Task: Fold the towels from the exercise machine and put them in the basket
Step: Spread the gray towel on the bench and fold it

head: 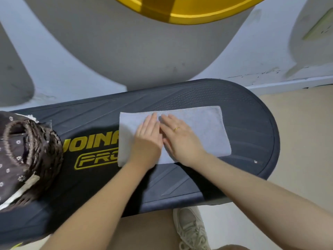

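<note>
One light grey towel [198, 130] is lying flat on the dark platform [243, 123] of the exercise machine, folded into a wide rectangle, toward the platform's right half. Two hands are working on it. The left hand [148, 134] is pressing down on the towel's left part with fingers straight and held together, palm flat. The right hand [177, 136] is lying just beside it, touching it along the fingers, also flat with fingers spread only slightly (one gold ring is showing on one finger). Neither hand is gripping or pinching the cloth; both are resting open-palmed on top.

One dark woven basket [45, 141] with a flower-printed lining is sitting at the platform's left end, well apart from the towel. Yellow lettering [90, 143] on the platform is running between basket and towel, partly covered by the cloth. One pale laced shoe [191, 228] is showing on the floor below the platform edge.
</note>
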Demonstrator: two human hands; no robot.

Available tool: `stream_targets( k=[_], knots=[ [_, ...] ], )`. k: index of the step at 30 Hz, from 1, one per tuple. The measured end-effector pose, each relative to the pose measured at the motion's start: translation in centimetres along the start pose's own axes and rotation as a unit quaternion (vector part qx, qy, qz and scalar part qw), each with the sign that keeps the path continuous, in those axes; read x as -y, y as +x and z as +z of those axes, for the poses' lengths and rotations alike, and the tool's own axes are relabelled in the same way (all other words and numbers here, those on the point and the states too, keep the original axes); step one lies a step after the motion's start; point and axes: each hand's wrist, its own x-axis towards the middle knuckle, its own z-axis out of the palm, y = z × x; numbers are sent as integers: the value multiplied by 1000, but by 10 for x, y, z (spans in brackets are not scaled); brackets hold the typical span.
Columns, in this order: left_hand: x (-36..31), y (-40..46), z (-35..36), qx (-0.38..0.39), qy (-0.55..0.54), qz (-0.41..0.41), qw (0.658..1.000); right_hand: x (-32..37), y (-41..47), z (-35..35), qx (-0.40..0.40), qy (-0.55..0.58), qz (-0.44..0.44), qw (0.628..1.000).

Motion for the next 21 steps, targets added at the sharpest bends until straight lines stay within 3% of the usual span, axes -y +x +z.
stream_targets(
  k=[2, 10, 17, 21],
  knots=[
    [10, -12, 4, 81, 52, -19, 995, 2, -5, 9, 67, -33, 22, 997],
    [38, -22, -16, 121, 102, -75, 985, -60, -22, -19, 63, -107, 199, 972],
    [38, -15, -14, 170, 92, -86, 977, -55, -25, -40, 105, -52, 278, 953],
    [14, -13, -16, 106, 145, -54, 982, -43, -38, -50, 65, -31, 281, 957]
  ],
)
